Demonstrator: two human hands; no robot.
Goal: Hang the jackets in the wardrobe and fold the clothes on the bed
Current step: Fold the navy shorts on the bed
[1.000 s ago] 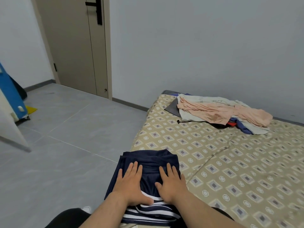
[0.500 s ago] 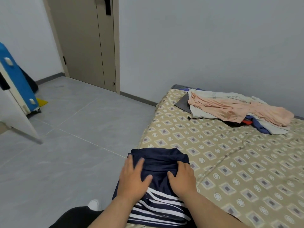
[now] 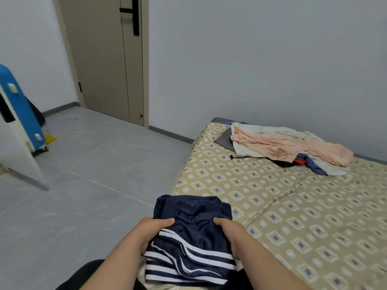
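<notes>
Left hand (image 3: 146, 233) and right hand (image 3: 230, 233) grip the part-folded navy shorts (image 3: 194, 210) at bottom centre; the clothes pile (image 3: 272, 143) (upper right) awaits folding.

Navy white-striped shorts (image 3: 192, 235); beige diamond-patterned bedsheet (image 3: 293, 206); peach garment (image 3: 278, 145).

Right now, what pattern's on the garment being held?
The garment is navy with white stripes; head view shows it.

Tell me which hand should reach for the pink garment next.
Probably right: the right hand grips the navy shorts on the side nearer the pink garment up the bed; the left hand would have to cross.
</notes>
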